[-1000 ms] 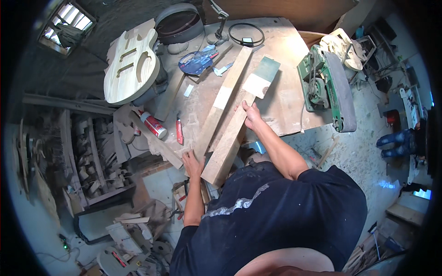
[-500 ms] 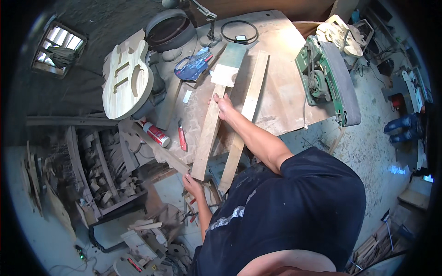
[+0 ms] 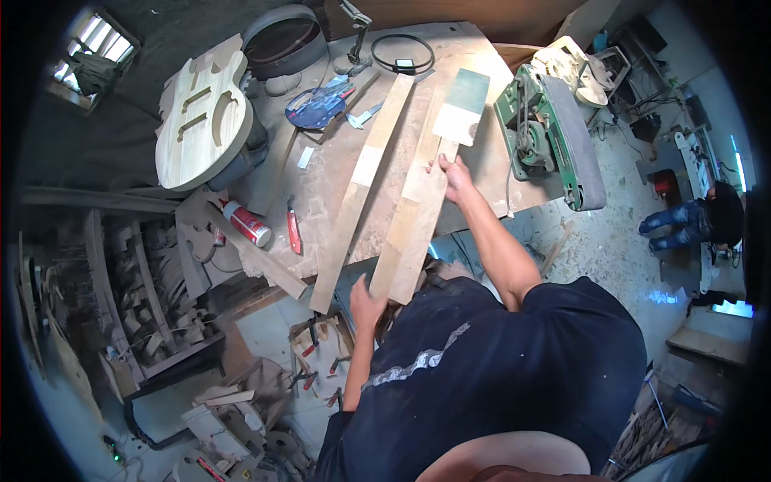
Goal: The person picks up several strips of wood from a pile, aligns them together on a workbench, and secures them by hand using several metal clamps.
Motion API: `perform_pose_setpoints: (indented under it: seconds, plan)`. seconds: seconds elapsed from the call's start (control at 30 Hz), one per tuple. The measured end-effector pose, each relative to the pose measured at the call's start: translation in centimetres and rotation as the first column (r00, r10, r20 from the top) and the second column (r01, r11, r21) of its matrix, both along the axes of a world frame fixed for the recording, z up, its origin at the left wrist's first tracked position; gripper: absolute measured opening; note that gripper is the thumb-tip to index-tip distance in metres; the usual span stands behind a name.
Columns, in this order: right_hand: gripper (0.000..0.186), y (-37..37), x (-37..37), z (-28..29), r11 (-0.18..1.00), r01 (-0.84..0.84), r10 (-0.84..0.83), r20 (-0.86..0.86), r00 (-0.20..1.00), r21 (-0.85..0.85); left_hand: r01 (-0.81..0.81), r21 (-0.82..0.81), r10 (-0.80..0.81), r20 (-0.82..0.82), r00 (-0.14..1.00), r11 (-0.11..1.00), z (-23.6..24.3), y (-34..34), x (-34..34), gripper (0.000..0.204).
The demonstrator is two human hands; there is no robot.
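The right hand grips a green-and-white-tipped board, right of another board; the left hand, fingers loose, is near its near end (contact unclear). Shifting boards seems underway; steady two-handed support seems called for.

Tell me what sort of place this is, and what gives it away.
Likely a woodworking shop, possibly one making guitars: there's an unpainted guitar-shaped wooden body, a green machine with a wide grey belt that looks like a sander, and several long wooden strips.
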State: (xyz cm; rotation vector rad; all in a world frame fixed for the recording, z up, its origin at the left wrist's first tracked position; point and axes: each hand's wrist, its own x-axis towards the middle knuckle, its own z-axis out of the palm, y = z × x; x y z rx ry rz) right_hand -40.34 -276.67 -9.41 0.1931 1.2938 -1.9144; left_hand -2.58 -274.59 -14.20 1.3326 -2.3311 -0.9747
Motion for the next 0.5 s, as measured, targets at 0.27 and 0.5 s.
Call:
perform_pose_setpoints:
  seconds: [0.27,0.5]
  plan:
    - [0.029,4.6,0.3,-2.5,0.995,-0.02,0.019,0.013,1.0,0.098,0.016,-0.006,-0.015,0.115,0.993,1.0,-1.9,-0.2,-2.1,0.066]
    - [0.032,3.0,1.9,-5.4,0.993,-0.042,0.03,0.109,0.994,0.11,0.067,-0.08,-0.047,0.233,0.971,0.995,-0.1,-3.5,-0.5,0.067]
